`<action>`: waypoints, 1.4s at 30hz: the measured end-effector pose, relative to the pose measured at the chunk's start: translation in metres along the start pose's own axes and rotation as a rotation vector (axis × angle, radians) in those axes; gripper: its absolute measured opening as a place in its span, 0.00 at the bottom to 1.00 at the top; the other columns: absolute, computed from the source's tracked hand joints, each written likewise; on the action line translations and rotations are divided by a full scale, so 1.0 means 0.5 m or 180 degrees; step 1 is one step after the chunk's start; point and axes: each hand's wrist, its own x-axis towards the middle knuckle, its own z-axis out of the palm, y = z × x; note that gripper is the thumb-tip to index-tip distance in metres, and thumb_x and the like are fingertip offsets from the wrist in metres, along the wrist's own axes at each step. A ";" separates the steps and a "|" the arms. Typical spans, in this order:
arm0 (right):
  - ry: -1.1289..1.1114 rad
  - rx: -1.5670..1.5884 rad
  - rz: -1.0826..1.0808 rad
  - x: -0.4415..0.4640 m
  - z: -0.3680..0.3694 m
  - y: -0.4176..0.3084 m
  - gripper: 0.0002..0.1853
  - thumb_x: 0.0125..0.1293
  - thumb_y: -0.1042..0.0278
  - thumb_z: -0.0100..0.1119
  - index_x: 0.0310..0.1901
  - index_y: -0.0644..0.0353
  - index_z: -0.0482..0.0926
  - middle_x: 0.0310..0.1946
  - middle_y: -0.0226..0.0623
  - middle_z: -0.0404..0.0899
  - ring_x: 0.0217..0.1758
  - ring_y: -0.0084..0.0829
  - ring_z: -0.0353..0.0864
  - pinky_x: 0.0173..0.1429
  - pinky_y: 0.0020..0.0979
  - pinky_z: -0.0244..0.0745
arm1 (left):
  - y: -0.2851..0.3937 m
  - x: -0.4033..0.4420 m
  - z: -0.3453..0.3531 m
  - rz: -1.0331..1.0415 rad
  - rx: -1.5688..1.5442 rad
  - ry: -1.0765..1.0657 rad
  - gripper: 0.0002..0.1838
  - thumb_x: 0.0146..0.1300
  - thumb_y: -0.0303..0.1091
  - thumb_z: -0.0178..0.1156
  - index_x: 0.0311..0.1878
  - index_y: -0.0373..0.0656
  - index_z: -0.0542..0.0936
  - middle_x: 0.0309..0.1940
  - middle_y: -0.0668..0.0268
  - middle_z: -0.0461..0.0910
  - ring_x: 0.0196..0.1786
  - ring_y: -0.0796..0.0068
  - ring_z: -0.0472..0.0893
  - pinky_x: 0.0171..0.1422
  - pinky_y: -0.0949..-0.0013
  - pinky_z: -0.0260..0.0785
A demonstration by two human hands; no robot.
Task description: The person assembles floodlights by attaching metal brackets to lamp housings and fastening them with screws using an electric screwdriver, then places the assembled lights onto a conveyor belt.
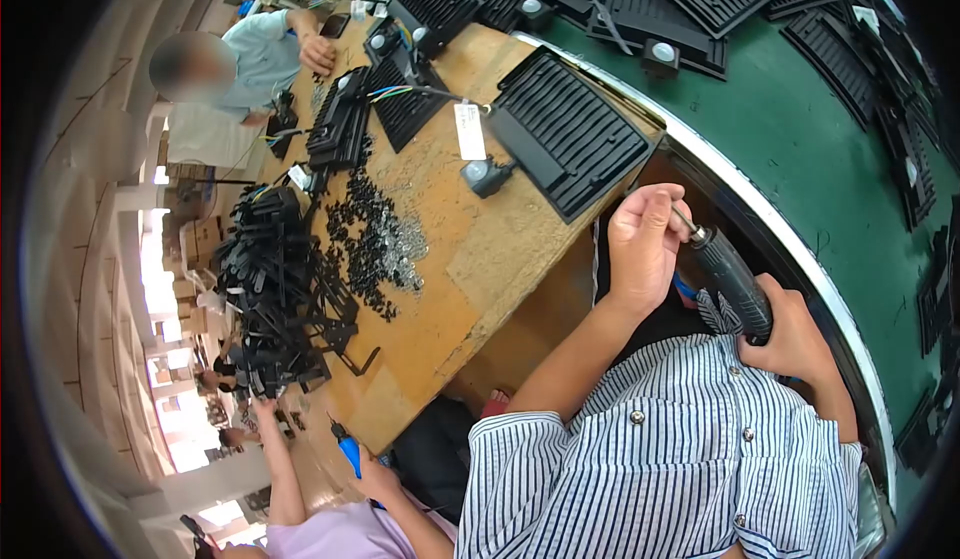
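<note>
My right hand (790, 334) is wrapped round the black body of an electric screwdriver (733, 277), held in front of my striped shirt. Its bit points up and left toward my left hand (648, 244). The left fingers are pinched together at the tip of the bit; whatever they hold there is too small to make out. Just beyond, at the table corner, lies a black finned floodlight housing (570, 134). A sensor with a pale dome (485, 176), a white tag (469, 132) and coloured wires are attached to it.
Black screws (355, 224) and silver washers (405, 249) lie heaped on the wooden table (500, 249), beside piled black brackets (262, 279). More housings cover the green belt (760, 119) behind its metal rail. One co-worker's hand (318, 54) rests opposite; another holds a blue screwdriver (348, 451).
</note>
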 end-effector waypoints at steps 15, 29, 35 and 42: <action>-0.0004 0.0020 0.0318 -0.005 -0.013 0.019 0.24 0.37 0.70 0.62 0.40 0.70 0.70 0.20 0.46 0.70 0.23 0.35 0.72 0.33 0.31 0.69 | 0.391 0.055 -0.372 0.1847 0.6755 0.2089 0.10 0.59 0.31 0.61 0.41 0.37 0.83 0.33 0.54 0.78 0.38 0.58 0.77 0.45 0.61 0.69; -0.0623 -0.0051 0.0234 0.041 0.002 0.018 0.31 0.43 0.68 0.64 0.51 0.73 0.69 0.29 0.56 0.78 0.33 0.45 0.81 0.42 0.35 0.76 | 0.452 0.096 -0.391 0.0745 0.6804 0.2155 0.10 0.58 0.28 0.62 0.40 0.33 0.83 0.40 0.50 0.82 0.41 0.57 0.82 0.47 0.62 0.73; -0.0622 -0.0151 0.0125 0.057 0.006 0.023 0.33 0.43 0.67 0.64 0.52 0.74 0.67 0.28 0.55 0.78 0.34 0.46 0.81 0.43 0.37 0.75 | 0.436 0.092 -0.425 0.1762 0.7529 0.1525 0.08 0.58 0.27 0.60 0.37 0.32 0.81 0.35 0.53 0.79 0.36 0.54 0.79 0.42 0.58 0.72; -0.0626 -0.0291 -0.0016 0.073 0.013 0.025 0.32 0.44 0.67 0.64 0.52 0.73 0.67 0.28 0.56 0.77 0.36 0.47 0.81 0.44 0.37 0.75 | 0.442 0.079 -0.418 0.1438 0.6950 0.1675 0.07 0.58 0.24 0.57 0.38 0.35 0.82 0.32 0.54 0.78 0.36 0.51 0.78 0.41 0.57 0.70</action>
